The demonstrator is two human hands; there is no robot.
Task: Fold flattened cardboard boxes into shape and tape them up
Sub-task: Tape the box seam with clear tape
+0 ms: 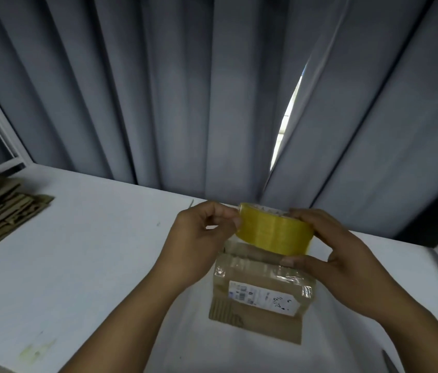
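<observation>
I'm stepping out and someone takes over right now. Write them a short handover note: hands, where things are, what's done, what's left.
The right hand grips the tape roll; left hand pinches its left edge.
The roll is held above the box, which lies on the table. A stack of flat boxes sits at the table's left.
Done: box looks folded, with clear tape on it.
Left: pull tape, seal it, then the stack.
</observation>
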